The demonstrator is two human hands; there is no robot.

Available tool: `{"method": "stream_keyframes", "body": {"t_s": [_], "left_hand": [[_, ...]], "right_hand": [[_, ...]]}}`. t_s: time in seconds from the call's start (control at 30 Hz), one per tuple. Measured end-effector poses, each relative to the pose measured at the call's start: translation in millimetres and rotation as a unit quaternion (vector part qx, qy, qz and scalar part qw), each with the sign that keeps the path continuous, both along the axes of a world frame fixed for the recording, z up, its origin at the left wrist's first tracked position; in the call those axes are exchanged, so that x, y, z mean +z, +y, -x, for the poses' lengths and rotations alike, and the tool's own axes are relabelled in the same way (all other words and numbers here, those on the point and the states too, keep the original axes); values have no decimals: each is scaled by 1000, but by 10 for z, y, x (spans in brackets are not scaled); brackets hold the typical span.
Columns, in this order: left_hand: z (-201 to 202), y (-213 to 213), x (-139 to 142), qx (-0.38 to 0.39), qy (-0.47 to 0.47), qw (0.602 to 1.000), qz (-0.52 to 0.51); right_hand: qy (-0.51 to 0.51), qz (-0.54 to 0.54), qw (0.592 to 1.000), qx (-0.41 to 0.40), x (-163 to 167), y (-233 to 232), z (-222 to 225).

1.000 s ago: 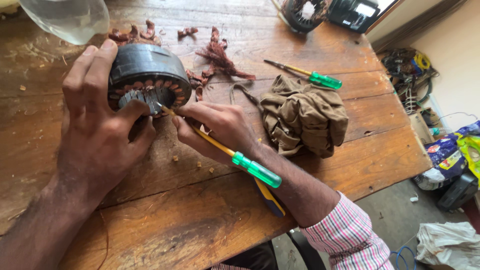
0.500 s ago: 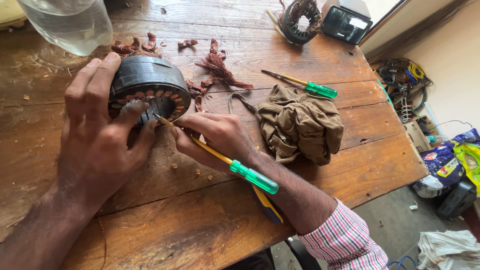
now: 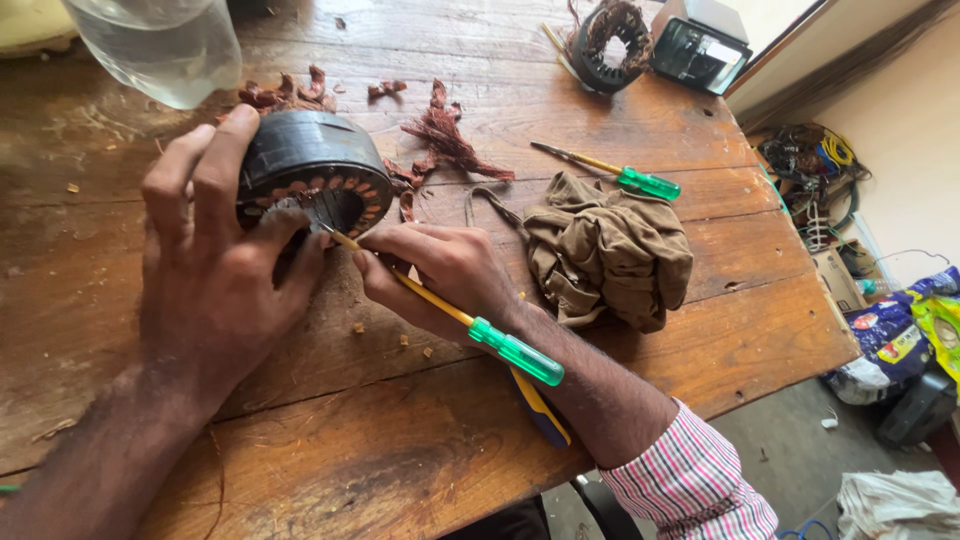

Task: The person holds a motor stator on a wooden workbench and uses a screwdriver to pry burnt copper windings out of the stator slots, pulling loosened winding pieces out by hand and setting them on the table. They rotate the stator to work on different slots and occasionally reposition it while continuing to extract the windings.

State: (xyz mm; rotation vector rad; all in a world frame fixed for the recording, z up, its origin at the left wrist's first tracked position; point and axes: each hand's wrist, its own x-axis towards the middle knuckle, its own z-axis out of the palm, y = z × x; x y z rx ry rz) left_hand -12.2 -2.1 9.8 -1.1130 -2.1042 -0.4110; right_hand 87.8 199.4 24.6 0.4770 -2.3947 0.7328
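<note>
A round black motor stator [image 3: 310,170] with copper windings stands tilted on the wooden table [image 3: 420,440]. My left hand [image 3: 215,270] grips it from the near side, fingers over its rim. My right hand [image 3: 445,275] holds a yellow screwdriver with a green handle [image 3: 515,352], its tip set against the stator's inner slots. A second tool with a blue and yellow handle [image 3: 540,405] lies under my right forearm.
Pulled copper wire scraps [image 3: 445,135] lie behind the stator. A crumpled brown cloth [image 3: 605,250] sits to the right, another green-handled screwdriver [image 3: 625,175] beyond it. A clear plastic bottle [image 3: 160,40], a second wound coil [image 3: 610,40] and a black box [image 3: 695,50] stand at the far edge.
The view has shifted a little. My right hand has kept working the screwdriver tip at the stator's slots, while my left hand stays clamped on the stator.
</note>
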Motion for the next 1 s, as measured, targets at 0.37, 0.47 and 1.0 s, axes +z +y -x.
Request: {"method": "stream_keyframes", "body": {"t_s": [0.37,0.47,1.0], "left_hand": [[16,-27,-61,-12,-18,1000,0],[28,-29,-78,-11,-15,1000,4],[-22,-38,-87,-31,-40,998,-33]], "right_hand": [[-11,-3,1000,-11,-14,-2,6],[-8,0,1000,-6,-17,-5,9],[-16,-2,1000,-1,0,-1,-1]]}}
